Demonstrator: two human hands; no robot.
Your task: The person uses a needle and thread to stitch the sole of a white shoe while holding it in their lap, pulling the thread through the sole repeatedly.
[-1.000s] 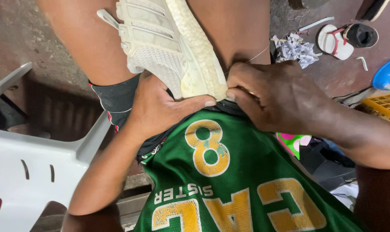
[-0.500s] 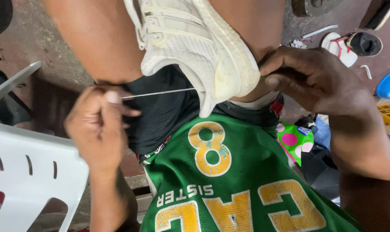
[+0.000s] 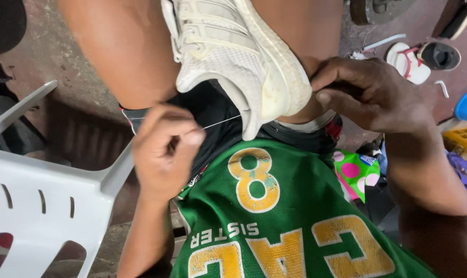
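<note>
Pulling thread taut, my left hand pinches it in a closed fist; right hand clamps the white sneaker on my lap. Overtension could snap thread or tear the sole seam.

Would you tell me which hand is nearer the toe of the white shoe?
Right. The right hand presses against the toe of the white shoe; the left hand is apart, pulling a thread.
</note>
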